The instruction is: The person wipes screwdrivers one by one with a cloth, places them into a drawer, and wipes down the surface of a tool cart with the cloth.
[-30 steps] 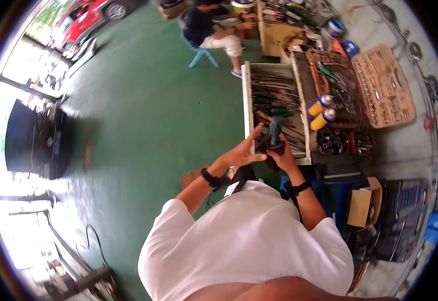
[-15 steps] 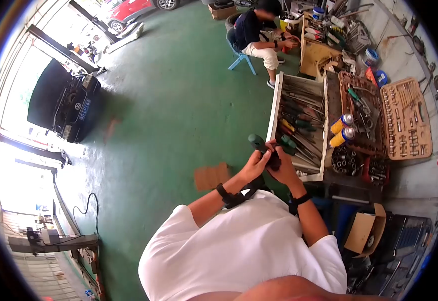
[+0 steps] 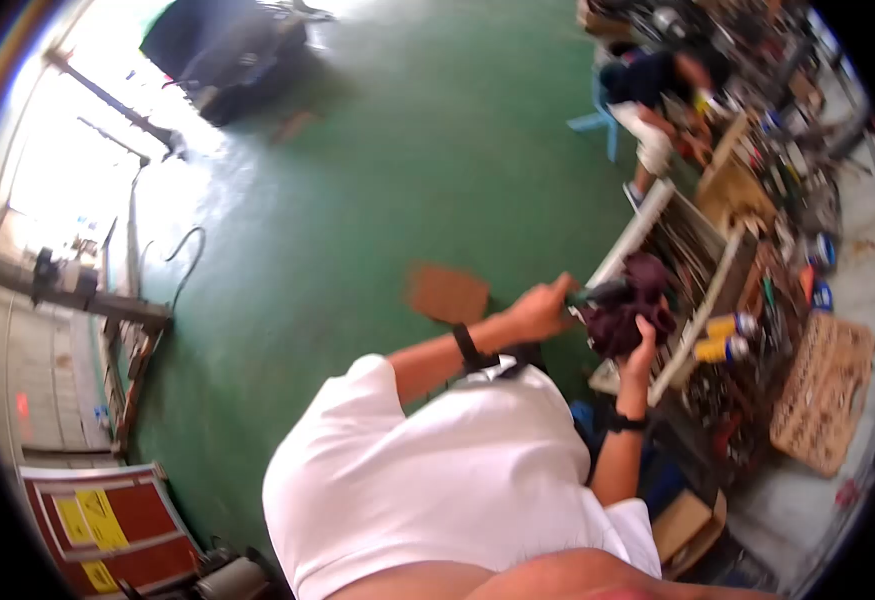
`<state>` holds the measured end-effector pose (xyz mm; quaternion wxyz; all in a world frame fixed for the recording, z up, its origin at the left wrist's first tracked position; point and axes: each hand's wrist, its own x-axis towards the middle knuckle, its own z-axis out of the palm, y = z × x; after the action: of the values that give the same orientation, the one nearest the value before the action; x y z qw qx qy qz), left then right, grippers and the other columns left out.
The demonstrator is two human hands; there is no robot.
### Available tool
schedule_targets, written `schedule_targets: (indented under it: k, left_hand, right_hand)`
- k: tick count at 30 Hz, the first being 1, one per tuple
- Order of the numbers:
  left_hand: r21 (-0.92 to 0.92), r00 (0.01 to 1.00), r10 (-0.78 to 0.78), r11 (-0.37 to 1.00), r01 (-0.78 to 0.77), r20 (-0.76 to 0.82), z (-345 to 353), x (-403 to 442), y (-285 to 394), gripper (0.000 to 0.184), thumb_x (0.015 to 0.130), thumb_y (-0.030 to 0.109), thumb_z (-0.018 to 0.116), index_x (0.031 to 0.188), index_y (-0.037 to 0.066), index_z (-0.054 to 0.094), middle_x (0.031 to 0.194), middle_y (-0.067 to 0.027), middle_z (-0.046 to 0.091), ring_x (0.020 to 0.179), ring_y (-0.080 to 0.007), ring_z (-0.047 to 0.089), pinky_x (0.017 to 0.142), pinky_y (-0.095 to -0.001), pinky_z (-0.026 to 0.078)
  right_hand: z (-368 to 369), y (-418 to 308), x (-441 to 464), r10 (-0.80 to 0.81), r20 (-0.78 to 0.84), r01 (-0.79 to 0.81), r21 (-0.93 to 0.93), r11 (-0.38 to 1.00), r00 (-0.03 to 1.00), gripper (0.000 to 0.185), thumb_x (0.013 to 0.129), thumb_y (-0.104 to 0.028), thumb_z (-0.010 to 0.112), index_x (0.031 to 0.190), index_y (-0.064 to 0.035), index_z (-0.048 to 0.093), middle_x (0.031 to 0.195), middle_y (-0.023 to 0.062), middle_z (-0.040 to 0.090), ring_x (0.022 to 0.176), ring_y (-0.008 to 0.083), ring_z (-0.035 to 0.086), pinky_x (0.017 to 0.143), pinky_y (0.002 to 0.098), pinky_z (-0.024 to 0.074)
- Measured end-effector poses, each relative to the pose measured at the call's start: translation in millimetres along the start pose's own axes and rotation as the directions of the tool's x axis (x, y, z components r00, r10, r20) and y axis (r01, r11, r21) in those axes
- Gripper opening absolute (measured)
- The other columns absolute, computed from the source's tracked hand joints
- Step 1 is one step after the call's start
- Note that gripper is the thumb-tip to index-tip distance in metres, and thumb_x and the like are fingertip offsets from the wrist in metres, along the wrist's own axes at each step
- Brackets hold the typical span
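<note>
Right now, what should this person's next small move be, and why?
Probably a gentle wipe: the right hand drawing the dark cloth along the green tool. The left hand grips one end of the tool, and the cloth, held in the right hand, meets it. Blur hides whether the cloth wraps around it.

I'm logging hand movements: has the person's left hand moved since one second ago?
Yes, leftward in the view: one second ago the left hand overlapped the left rim of the drawer; now it is outside, left of that rim.
</note>
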<state>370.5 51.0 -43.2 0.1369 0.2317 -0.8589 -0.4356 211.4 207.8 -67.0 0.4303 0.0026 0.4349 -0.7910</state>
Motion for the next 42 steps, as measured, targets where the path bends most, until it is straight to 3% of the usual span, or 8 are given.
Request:
schedule_targets:
  k: [3,5,7,11,23,27,34,42]
  left_hand:
    - [0.074,0.998,-0.065,0.995,0.065,0.007,-8,-31,-32,0.054,0.084,0.017,0.067,0.126,0.006,0.036,0.072,-0.0222,0.062,0.073,-0.0447,0.063,0.063,-0.0531,0.047]
    - [0.085,0.993,-0.118,0.989,0.117,0.003,-3,-47,-57,0.060,0.081,0.019,0.070,0.125,0.000,0.033,0.073,-0.0235,0.063,0.071,-0.0458,0.062,0.062,-0.0533,0.048]
    - [0.199,0.991,-0.101,0.973,0.118,-0.093,-4,-56,-76,0.068,0.078,0.021,0.074,0.121,-0.007,0.030,0.073,-0.0267,0.063,0.072,-0.0476,0.062,0.062,-0.0534,0.048]
    - [0.196,0.966,-0.254,0.946,0.259,-0.050,-18,-74,-92,0.070,0.076,0.015,0.072,0.120,-0.016,0.027,0.076,-0.0322,0.062,0.075,-0.0489,0.064,0.064,-0.0524,0.051]
    - [0.324,0.959,-0.144,0.944,0.059,0.244,-3,-40,-36,0.058,0.080,0.012,0.068,0.118,-0.012,0.031,0.069,-0.0303,0.061,0.068,-0.0486,0.062,0.061,-0.0526,0.050]
    - [0.450,0.948,-0.179,0.892,0.043,0.264,-12,-20,0,0.032,0.091,0.032,0.063,0.086,0.001,0.061,0.069,-0.0223,0.064,0.067,-0.0442,0.064,0.058,-0.0520,0.049]
    - [0.508,0.925,0.189,0.790,-0.343,0.330,19,-2,24,0.029,0.087,0.032,0.064,0.080,0.004,0.063,0.070,-0.0168,0.066,0.068,-0.0392,0.064,0.061,-0.0498,0.049]
    - [0.363,0.964,0.099,0.913,-0.187,0.248,44,-6,19,0.022,0.081,0.025,0.067,0.083,0.003,0.067,0.072,-0.0200,0.066,0.072,-0.0432,0.064,0.066,-0.0518,0.053]
  right_hand:
    - [56,17,7,-0.408,0.426,0.576,-0.419,0.702,0.808,0.052,0.085,-0.013,0.066,0.133,0.0018,0.051,0.123,0.0107,0.059,0.112,0.0236,0.058,0.101,0.0359,0.0429]
    - [71,38,14,-0.166,0.632,0.615,-0.604,0.507,0.757,0.053,0.080,-0.015,0.072,0.127,0.0005,0.053,0.119,0.0148,0.060,0.116,0.0271,0.057,0.104,0.0393,0.0412]
    - [87,56,15,0.056,0.881,0.882,-0.466,-0.063,0.470,0.061,0.072,-0.019,0.078,0.124,-0.0006,0.053,0.118,0.0172,0.060,0.116,0.0339,0.056,0.106,0.0449,0.0386]
    - [81,84,13,0.134,0.929,0.938,-0.345,-0.031,0.346,0.072,0.067,-0.022,0.081,0.128,-0.0042,0.048,0.118,0.0162,0.058,0.118,0.0349,0.053,0.106,0.0470,0.0380]
    - [39,48,5,0.092,0.769,0.716,-0.536,-0.448,0.633,0.044,0.061,-0.016,0.080,0.101,-0.0113,0.062,0.095,0.0071,0.062,0.099,0.0275,0.060,0.086,0.0434,0.0456]
    - [34,-24,-24,-0.149,0.799,0.626,-0.558,-0.544,0.582,0.044,0.057,-0.008,0.080,0.098,-0.0109,0.063,0.095,0.0063,0.063,0.097,0.0275,0.061,0.089,0.0420,0.0446]
    - [26,-59,-71,-0.167,0.734,0.540,-0.615,-0.575,0.658,0.029,0.064,-0.005,0.070,0.092,-0.0108,0.067,0.089,0.0052,0.064,0.094,0.0253,0.061,0.088,0.0405,0.0438]
    - [20,-31,-64,-0.254,0.759,0.637,-0.645,-0.422,0.600,0.040,0.059,-0.001,0.073,0.098,-0.0068,0.066,0.104,0.0078,0.067,0.109,0.0264,0.061,0.102,0.0434,0.0411]
